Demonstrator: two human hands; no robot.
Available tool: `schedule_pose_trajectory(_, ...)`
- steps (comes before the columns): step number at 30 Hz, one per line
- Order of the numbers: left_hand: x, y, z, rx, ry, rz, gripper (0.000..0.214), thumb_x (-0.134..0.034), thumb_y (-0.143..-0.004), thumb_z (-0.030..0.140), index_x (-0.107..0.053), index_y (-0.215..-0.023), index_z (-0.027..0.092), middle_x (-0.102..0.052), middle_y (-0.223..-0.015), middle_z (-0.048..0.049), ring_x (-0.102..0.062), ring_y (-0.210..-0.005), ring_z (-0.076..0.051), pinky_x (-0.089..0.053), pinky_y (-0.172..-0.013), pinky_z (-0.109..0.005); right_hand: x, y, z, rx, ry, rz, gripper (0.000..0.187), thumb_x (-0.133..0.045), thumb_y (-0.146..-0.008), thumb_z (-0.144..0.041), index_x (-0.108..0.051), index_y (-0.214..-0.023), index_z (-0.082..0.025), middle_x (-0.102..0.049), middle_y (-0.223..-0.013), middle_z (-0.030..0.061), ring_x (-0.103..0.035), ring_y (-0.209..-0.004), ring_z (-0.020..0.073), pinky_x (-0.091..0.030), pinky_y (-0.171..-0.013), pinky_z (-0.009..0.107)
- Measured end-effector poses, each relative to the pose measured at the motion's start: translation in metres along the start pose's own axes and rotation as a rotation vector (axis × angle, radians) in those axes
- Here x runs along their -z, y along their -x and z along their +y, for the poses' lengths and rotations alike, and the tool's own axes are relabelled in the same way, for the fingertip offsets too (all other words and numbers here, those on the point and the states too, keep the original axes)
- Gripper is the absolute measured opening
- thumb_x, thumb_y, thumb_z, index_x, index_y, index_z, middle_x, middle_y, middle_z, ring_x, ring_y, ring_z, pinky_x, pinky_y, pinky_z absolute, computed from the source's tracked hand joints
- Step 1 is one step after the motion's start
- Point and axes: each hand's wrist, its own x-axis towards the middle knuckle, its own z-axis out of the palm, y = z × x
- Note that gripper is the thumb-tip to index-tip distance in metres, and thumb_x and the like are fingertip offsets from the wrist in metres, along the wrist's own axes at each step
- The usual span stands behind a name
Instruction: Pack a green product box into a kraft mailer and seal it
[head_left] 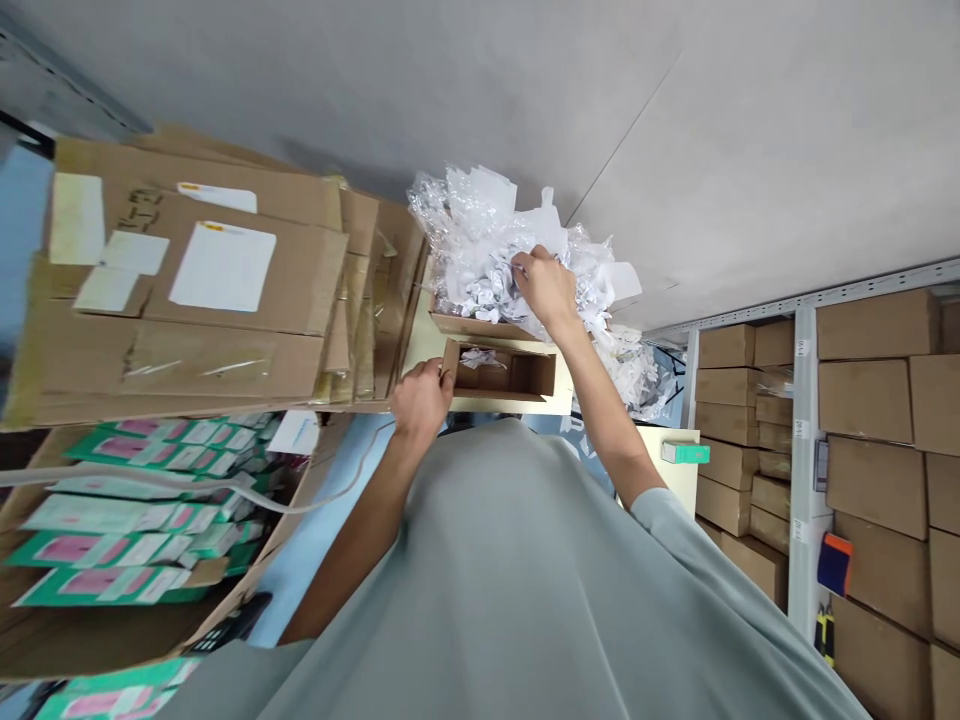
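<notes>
A small open cardboard box (525,398) stands on the pale table in front of my body, with a bit of crumpled paper (480,358) inside at its left. My left hand (422,398) grips the box's left end, thumb near the rim. Behind it, a larger carton (480,326) overflows with crumpled white paper (487,285) and clear plastic wrap (435,205). My right hand (546,285) reaches into this heap, its fingers bent and closed among the scraps. Whatever lies between those fingertips is too small to make out.
Flattened cardboard (300,290) is stacked at the left. Below it, a big carton (97,640) holds several green and pink packages (112,550), crossed by a white cable (300,508). A green box (685,453) sits on the table's right. Shelves of brown boxes (874,405) line the right.
</notes>
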Motion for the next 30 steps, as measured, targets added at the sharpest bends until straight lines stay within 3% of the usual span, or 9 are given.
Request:
schedule_pose_trajectory(3, -0.001, -0.001, -0.001, -0.005, 0.023, 0.015, 0.04, -0.055, -0.11, 0.03, -0.079, -0.138, 0.016, -0.084, -0.13, -0.0234, -0.081, -0.116, -0.043, -0.058, -0.095, -0.048, -0.002, -0.002, 0.003, 0.003, -0.001, 0.034, 0.033, -0.049, -0.123, -0.025, -0.081, -0.131, -0.021, -0.075, -0.138, 0.013, -0.079, -0.11, 0.0271, -0.062, -0.098, 0.04)
schedule_pose_trajectory(7, -0.003, -0.003, -0.001, 0.002, 0.022, 0.024, 0.04, -0.055, -0.11, 0.032, -0.08, -0.137, 0.018, -0.085, -0.129, -0.0212, -0.081, -0.112, -0.041, -0.058, -0.093, -0.046, 0.009, 0.023, 0.012, -0.026, -0.137, 0.23, 0.041, -0.041, -0.127, -0.035, -0.077, -0.14, -0.021, -0.072, -0.137, 0.0133, -0.078, -0.114, 0.0248, -0.062, -0.097, 0.037)
schedule_pose_trajectory(11, -0.003, -0.004, -0.003, 0.007, 0.024, 0.035, 0.039, -0.055, -0.108, 0.032, -0.08, -0.136, 0.019, -0.086, -0.127, -0.0189, -0.081, -0.112, -0.038, -0.059, -0.091, -0.043, 0.037, 0.099, 0.012, -0.006, -0.343, 0.458, 0.049, -0.041, -0.126, -0.052, -0.081, -0.134, -0.024, -0.073, -0.124, 0.0119, -0.076, -0.101, 0.0215, -0.064, -0.092, 0.037)
schedule_pose_trajectory(14, -0.004, -0.005, -0.005, 0.008, 0.044, 0.018, 0.039, -0.057, -0.108, 0.033, -0.081, -0.135, 0.019, -0.087, -0.127, -0.0189, -0.082, -0.112, -0.038, -0.058, -0.091, -0.042, 0.039, 0.167, 0.008, 0.028, -0.469, 0.517, 0.036, -0.058, -0.122, -0.05, -0.085, -0.12, -0.026, -0.077, -0.112, 0.0089, -0.072, -0.085, 0.0185, -0.063, -0.079, 0.034)
schedule_pose_trajectory(16, -0.005, -0.005, -0.006, 0.03, 0.044, -0.023, 0.039, -0.057, -0.109, 0.036, -0.081, -0.135, 0.019, -0.088, -0.123, -0.0184, -0.082, -0.11, -0.037, -0.058, -0.092, -0.042, 0.021, 0.197, 0.008, 0.033, -0.506, 0.44, 0.031, -0.063, -0.12, -0.048, -0.086, -0.118, -0.026, -0.079, -0.106, 0.0072, -0.07, -0.079, 0.0176, -0.061, -0.072, 0.032)
schedule_pose_trajectory(18, -0.006, -0.005, -0.007, 0.062, 0.034, -0.075, 0.041, -0.057, -0.11, 0.041, -0.082, -0.134, 0.019, -0.089, -0.117, -0.0184, -0.082, -0.109, -0.038, -0.058, -0.093, -0.042, -0.011, 0.21, 0.009, -0.007, -0.486, 0.297, 0.031, -0.064, -0.119, -0.046, -0.086, -0.117, -0.025, -0.081, -0.104, 0.0061, -0.071, -0.077, 0.0169, -0.061, -0.074, 0.031)
schedule_pose_trajectory(23, -0.009, -0.001, -0.007, 0.065, 0.002, -0.111, 0.042, -0.054, -0.112, 0.043, -0.084, -0.128, 0.018, -0.089, -0.115, -0.0217, -0.083, -0.109, -0.04, -0.058, -0.091, -0.041, -0.09, 0.192, 0.017, -0.284, -0.26, -0.075, 0.023, -0.066, -0.117, -0.032, -0.086, -0.127, -0.027, -0.083, -0.128, 0.0081, -0.081, -0.102, 0.0225, -0.059, -0.084, 0.031)
schedule_pose_trajectory(27, -0.007, 0.001, -0.007, 0.036, -0.011, -0.12, 0.04, -0.055, -0.111, 0.043, -0.085, -0.121, 0.018, -0.089, -0.114, -0.0215, -0.084, -0.109, -0.039, -0.059, -0.09, -0.041, -0.115, 0.186, 0.033, -0.52, -0.159, -0.105, 0.033, -0.066, -0.119, -0.041, -0.079, -0.143, -0.022, -0.078, -0.145, 0.0157, -0.081, -0.113, 0.0278, -0.057, -0.086, 0.033)
schedule_pose_trajectory(30, -0.005, 0.004, -0.005, 0.001, -0.019, -0.136, 0.04, -0.057, -0.11, 0.044, -0.085, -0.121, 0.019, -0.089, -0.115, -0.0208, -0.085, -0.111, -0.04, -0.059, -0.09, -0.041, -0.124, 0.196, 0.048, -0.682, -0.201, -0.105, 0.029, -0.07, -0.116, -0.038, -0.082, -0.131, -0.016, -0.084, -0.134, 0.019, -0.083, -0.109, 0.029, -0.055, -0.088, 0.033)
